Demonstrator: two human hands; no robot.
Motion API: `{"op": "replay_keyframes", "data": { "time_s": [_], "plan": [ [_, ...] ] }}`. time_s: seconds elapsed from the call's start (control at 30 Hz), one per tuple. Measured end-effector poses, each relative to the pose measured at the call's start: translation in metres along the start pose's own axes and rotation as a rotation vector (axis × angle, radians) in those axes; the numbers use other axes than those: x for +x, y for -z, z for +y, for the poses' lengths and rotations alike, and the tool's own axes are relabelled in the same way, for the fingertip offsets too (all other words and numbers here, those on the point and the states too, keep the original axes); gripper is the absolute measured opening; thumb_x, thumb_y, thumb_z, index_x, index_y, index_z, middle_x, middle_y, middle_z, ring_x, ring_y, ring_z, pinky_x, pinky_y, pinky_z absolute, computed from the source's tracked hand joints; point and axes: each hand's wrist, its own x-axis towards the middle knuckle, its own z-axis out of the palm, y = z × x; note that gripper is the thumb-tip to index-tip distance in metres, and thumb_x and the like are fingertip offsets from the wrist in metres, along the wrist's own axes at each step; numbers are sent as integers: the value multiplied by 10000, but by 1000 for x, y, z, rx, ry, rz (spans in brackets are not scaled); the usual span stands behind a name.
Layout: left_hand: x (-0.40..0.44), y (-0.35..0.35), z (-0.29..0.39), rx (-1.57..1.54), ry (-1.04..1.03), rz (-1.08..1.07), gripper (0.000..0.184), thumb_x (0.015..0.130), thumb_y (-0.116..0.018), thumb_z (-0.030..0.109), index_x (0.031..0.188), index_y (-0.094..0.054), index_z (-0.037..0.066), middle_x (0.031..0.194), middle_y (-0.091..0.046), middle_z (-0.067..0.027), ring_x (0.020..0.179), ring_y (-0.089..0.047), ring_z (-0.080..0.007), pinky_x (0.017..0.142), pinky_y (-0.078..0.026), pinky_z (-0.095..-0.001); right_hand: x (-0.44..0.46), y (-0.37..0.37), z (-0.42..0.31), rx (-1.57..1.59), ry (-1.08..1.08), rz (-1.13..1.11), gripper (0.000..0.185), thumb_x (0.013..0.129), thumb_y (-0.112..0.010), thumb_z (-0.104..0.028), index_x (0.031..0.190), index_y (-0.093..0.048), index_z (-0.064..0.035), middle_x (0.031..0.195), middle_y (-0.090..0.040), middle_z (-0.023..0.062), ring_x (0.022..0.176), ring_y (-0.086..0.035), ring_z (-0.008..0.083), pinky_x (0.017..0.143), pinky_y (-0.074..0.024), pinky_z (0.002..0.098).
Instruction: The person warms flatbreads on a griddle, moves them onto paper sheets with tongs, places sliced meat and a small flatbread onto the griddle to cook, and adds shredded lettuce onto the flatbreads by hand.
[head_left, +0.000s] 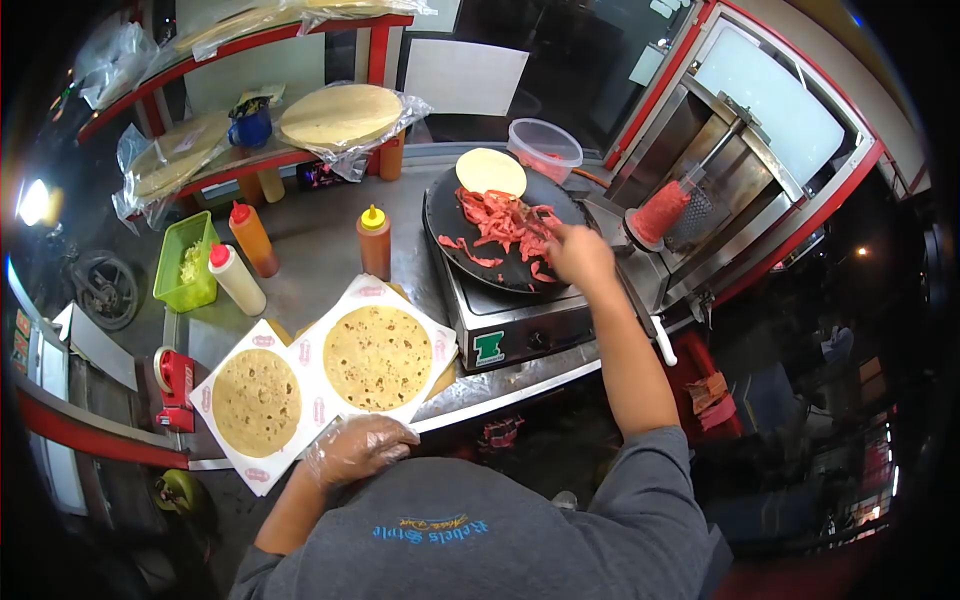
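Observation:
My right hand [582,258] is closed over the right side of a round black griddle [470,262], above strips of reddish meat [500,222]. What it grips is hidden beneath the fingers. A pale flatbread [491,173] lies at the griddle's back edge. In a clear plastic glove, my left hand [360,448] rests at the counter's front edge with its fingers laid out to the right, holding nothing visible. Just beyond it, two browned flatbreads, the left one [256,402] and the right one [378,358], lie flat on printed white paper sheets [318,385].
Squeeze bottles, one yellow-capped [374,245], stand behind the papers near a green basket [186,262]. A knife with a white handle [663,342] lies right of the stove. A vertical spit [662,212] holds meat. Stacked flatbreads [340,115] sit on a shelf.

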Motion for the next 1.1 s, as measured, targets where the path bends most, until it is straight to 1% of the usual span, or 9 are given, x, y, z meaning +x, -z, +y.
{"op": "replay_keyframes", "data": {
  "time_s": [0.13,0.2,0.27,0.33,0.47,0.6,0.63,0.87,1.1],
  "plan": [
    [-3,-15,-1,-35,-15,26,244,1017,-672,223,1198,-727,70,1118,-756,-122,1075,-716,-327,959,-556,-435,-4,20,-19,178,33,88,349,936,-698,-369,1139,-784,-99,983,-767,198,954,-747,397,869,-580,505],
    [-6,-28,-10,-13,41,-27,248,1022,-663,228,1200,-724,67,1126,-754,-127,1081,-713,-332,964,-552,-438,36,8,-8,506,65,-31,368,988,-690,-385,1065,-784,-38,782,-744,154,712,-726,304,686,-577,449],
    [-5,-29,-4,-8,56,-74,241,1028,-647,230,1193,-722,71,1140,-750,-128,1092,-709,-329,959,-548,-446,65,-11,-12,939,-114,-325,437,1056,-643,-362,876,-729,26,622,-633,44,471,-544,147,444,-414,359],
    [-7,-24,7,-21,29,-24,229,1015,-667,227,1179,-724,77,1122,-755,-121,1072,-716,-322,945,-554,-442,85,-30,15,770,-127,-522,406,1042,-656,-345,846,-719,5,612,-627,56,472,-543,160,449,-413,379],
    [-27,-28,5,7,157,159,222,1006,-699,216,1173,-729,74,1125,-755,-112,1070,-717,-315,970,-548,-425,45,-18,49,362,215,-110,324,1000,-697,-329,937,-761,-18,641,-658,132,588,-631,210,584,-502,418],
    [-44,-46,-1,9,271,236,236,1018,-682,240,1189,-724,83,1149,-749,-112,1098,-711,-311,962,-556,-431,-52,-18,-9,419,377,222,354,942,-758,-337,1201,-757,-96,982,-739,179,857,-727,392,797,-563,478],
    [-42,-46,3,0,269,218,244,1024,-681,250,1196,-724,81,1160,-745,-111,1105,-708,-308,970,-554,-428,-64,-11,-20,312,309,96,425,924,-769,-335,1286,-725,-118,1089,-727,188,983,-712,423,854,-557,494],
    [-27,-38,5,-10,197,136,238,1015,-700,227,1200,-728,79,1159,-755,-98,1091,-719,-298,952,-564,-424,-62,-27,27,344,158,302,413,918,-764,-337,1279,-729,-140,1063,-715,186,996,-701,422,856,-556,506],
    [4,-25,7,-6,-6,47,201,991,-725,195,1157,-748,84,1117,-765,-86,1059,-726,-292,939,-565,-429,-16,-28,47,301,14,201,453,932,-728,-404,1282,-730,-117,1080,-733,225,1009,-706,449,885,-555,529]
  ]
}}
